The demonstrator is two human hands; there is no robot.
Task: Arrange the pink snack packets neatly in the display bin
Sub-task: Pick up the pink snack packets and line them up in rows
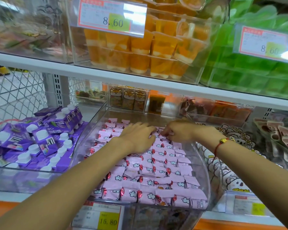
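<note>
Head view, store shelf. Clear display bin (204, 165) sits centre on the lower shelf, curved front wall nearest the camera. It is filled with pink snack packets (150, 180), each printed with a white cloud and a red mark, laid in overlapping rows from the near wall toward the far end; near rows fairly even, far rows looser.

Both arms reach into the far half of the bin. Left hand (138, 138) lies palm down on the packets, grip spread, fingers extended flat and pressing on the pile. Right hand (178, 131) is just beside it, to the right, fingers curled down, grip pinching at a packet in the far rows; which single packet, cannot tell because of blur. Fingertips of the two hands nearly meet. Red cord bracelet (223, 141) with a gold bead on the right wrist.

Left of the bin: another clear bin of purple cartons (45, 140) with white caps, jumbled. Right: packets with cartoon bear print (231, 178). Yellow price tag (108, 220) reading 15.80 on the near shelf edge below the bin. Upper shelf: clear box of orange jelly cups (146, 53) with a tag (113, 15) reading 8.60; green cups (249, 67) to the right.
</note>
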